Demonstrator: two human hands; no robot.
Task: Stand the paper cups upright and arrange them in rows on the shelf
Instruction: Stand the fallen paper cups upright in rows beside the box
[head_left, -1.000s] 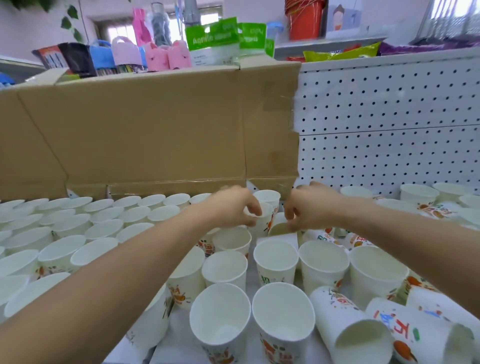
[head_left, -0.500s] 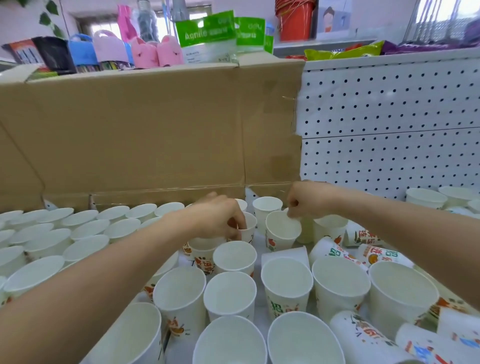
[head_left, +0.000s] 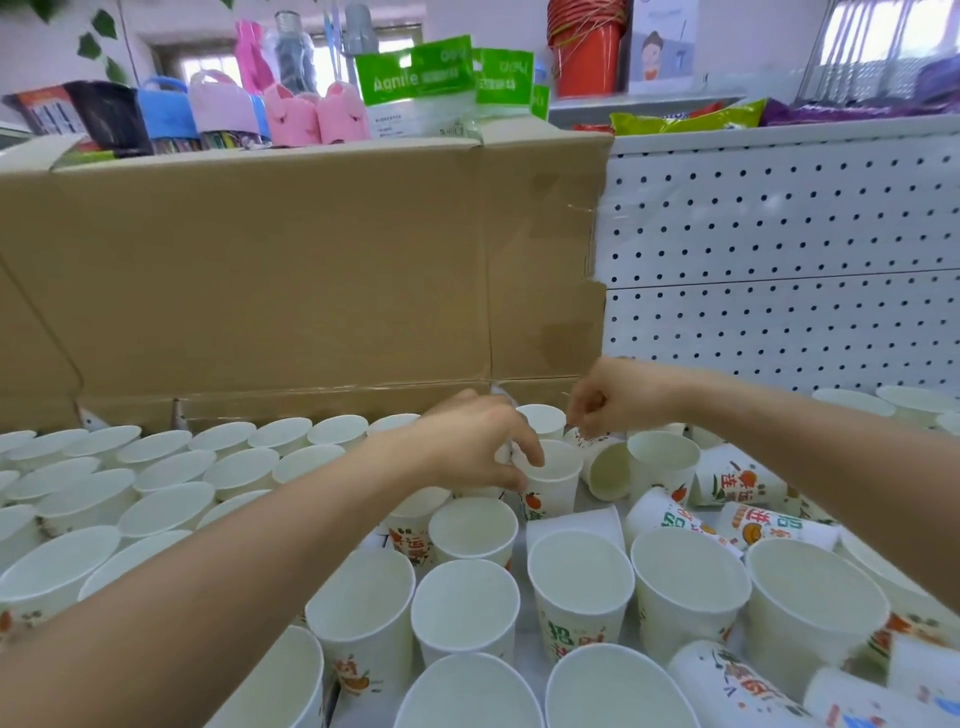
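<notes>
Fingers (head_left: 527, 449) of my left hand (head_left: 467, 447), reaching past the finished rows of upright cups (head_left: 171, 467) at the far left, curl round the rim of one upright cup (head_left: 556, 483), with the thumb against its near wall. Half a second ago this hand sat further left, closed over a different cup in the back row. The gripped cup stands on the shelf (head_left: 523, 644) near the foot of the cardboard box (head_left: 291, 270), behind a loose group of standing cups (head_left: 582, 582) in the foreground.

Just to its right, my right hand (head_left: 623, 397) hangs above a tipped cup (head_left: 605, 470); its fingertips (head_left: 582, 421) pinch the printed base end, and the open mouth tilts down toward me. Earlier these same fingertips pinched the rim of a cup standing upright, so the grip has changed to a cup on its side.

Further right, several fallen cups (head_left: 774, 525) lie with their printed walls showing, touching one another. They lie in front of the white pegboard (head_left: 779, 249), which appears lower and closer than before.
</notes>
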